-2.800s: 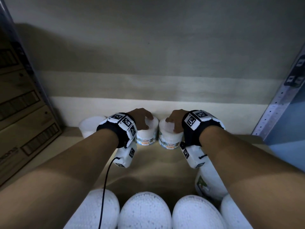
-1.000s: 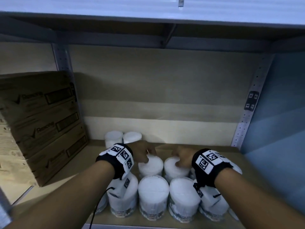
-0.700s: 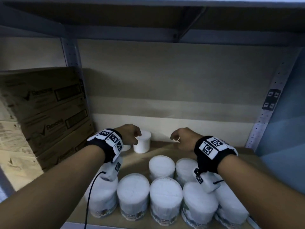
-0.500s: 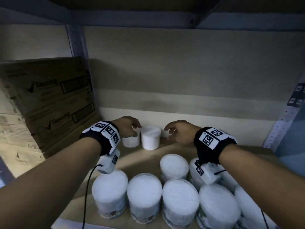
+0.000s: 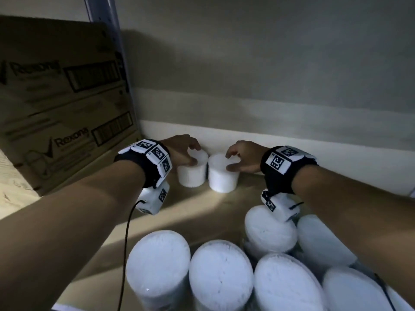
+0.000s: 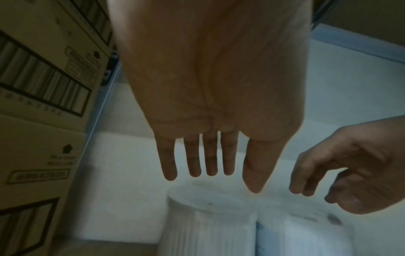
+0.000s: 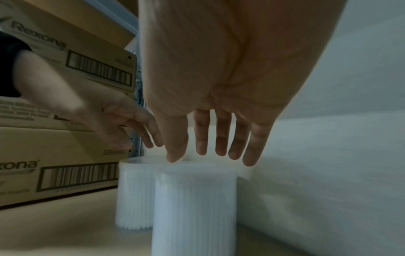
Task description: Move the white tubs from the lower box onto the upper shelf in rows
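Two white ribbed tubs stand side by side at the back wall of the shelf, the left tub [image 5: 192, 173] [image 6: 208, 225] [image 7: 133, 195] and the right tub [image 5: 222, 176] [image 6: 302, 233] [image 7: 195, 207]. My left hand [image 5: 190, 153] [image 6: 219, 180] hovers over the left tub's lid with straight fingers hanging down. My right hand [image 5: 231, 160] [image 7: 208, 155] hangs over the right tub, fingers spread, the thumb tip at its rim. Neither hand grips a tub. Several more white tubs [image 5: 157, 261] stand in rows at the shelf's front.
Stacked Rexona cardboard boxes [image 5: 56, 97] fill the left side, close to the left tub. A metal shelf upright [image 5: 107, 41] rises behind them. A strip of bare shelf board [image 5: 202, 209] lies between the back pair and the front rows.
Both hands left the tubs of the second row and reached back to the two tubs at the wall. The camera moved closer and lower.
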`<state>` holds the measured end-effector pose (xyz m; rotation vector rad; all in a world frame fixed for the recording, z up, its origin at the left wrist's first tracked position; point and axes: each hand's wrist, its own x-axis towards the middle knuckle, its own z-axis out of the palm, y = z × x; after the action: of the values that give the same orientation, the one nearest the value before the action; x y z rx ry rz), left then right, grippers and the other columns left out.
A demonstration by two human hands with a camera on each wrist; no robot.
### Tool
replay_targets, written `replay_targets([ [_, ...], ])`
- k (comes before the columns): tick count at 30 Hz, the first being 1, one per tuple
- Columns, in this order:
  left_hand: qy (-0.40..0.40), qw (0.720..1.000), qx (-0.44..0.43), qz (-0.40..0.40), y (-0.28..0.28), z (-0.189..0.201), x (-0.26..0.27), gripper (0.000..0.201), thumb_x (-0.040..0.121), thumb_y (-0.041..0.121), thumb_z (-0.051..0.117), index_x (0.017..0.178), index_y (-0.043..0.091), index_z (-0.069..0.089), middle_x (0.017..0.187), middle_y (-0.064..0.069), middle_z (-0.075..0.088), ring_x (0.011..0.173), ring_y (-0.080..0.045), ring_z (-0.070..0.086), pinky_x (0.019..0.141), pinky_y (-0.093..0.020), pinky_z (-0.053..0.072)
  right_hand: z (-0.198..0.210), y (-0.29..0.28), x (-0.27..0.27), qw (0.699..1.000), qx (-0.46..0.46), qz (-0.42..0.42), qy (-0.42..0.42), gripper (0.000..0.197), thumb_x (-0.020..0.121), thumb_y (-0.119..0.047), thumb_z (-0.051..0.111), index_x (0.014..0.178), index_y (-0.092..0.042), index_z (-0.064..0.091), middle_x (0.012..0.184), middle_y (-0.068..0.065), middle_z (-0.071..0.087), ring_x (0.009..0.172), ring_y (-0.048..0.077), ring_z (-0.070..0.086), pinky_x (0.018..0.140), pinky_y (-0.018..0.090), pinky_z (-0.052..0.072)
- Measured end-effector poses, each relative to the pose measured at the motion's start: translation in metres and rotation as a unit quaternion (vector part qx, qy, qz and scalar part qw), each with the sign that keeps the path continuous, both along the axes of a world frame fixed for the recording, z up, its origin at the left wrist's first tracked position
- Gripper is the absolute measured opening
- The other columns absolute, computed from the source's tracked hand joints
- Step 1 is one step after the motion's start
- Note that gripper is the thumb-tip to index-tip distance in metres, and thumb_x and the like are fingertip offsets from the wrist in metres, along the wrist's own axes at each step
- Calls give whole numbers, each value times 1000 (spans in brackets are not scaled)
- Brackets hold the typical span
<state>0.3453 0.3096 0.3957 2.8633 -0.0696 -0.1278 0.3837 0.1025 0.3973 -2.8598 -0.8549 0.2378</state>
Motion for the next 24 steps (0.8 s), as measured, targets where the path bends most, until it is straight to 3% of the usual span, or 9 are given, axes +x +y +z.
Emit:
replay_targets([
  [5,12,1000,7,-8,0,-12,11,49,88,31,63,135,22,49,139,-2,46,128,-21,45,106,-29,35,-8,9,13,999,-26,-15,10,59,85,-38,66,135,-11,49,137,7,51,123,23,51,99,27,40],
  [9,12,1000,16,-3,1,-17,14,48,87,35,64,133,25,52,139,0,47,128,-20,45,106,-29,35,-9,14,17,999,-46,-26,14,58,84,-41,66,134,-15,50,136,5,52,121,22,52,96,27,41],
  [24,4,999,23,-25,3,-23,16,47,86,33,65,130,25,54,136,-1,49,125,-20,48,105,-30,37,-1,15,13,996,-81,-12,16,52,85,-25,69,134,-18,53,137,3,51,125,20,50,103,27,40],
])
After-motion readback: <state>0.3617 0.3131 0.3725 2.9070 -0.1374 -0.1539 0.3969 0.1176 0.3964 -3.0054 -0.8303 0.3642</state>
